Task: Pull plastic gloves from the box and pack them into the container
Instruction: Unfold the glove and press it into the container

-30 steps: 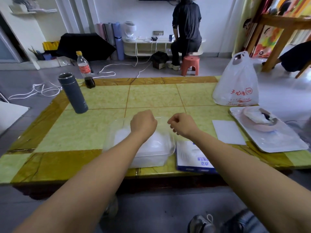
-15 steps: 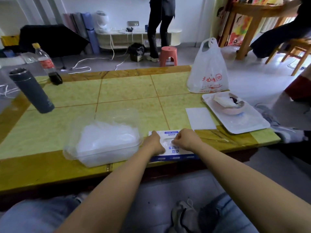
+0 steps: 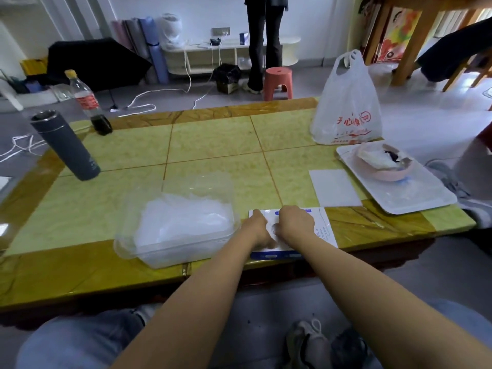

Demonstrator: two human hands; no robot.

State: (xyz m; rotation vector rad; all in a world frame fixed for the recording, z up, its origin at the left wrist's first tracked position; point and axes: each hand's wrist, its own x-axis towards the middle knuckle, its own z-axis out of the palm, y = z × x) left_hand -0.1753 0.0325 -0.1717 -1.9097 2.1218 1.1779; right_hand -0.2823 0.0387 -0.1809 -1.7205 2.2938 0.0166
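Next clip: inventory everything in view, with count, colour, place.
table: one, yellow-green, centre
glove box: one, white and blue, near edge, under both hands
container: one, clear, left of the glove box
gloves: pile, translucent white, inside the container
flask: one, dark grey, far left
bottle: one, clear, red label, behind the flask
bag: one, white, far right
tray: one, white, right edge, bearing a pink bowl
sheet: one, white, left of the tray
left hand: one, on the glove box, grip hidden
right hand: one, on the glove box, grip hidden
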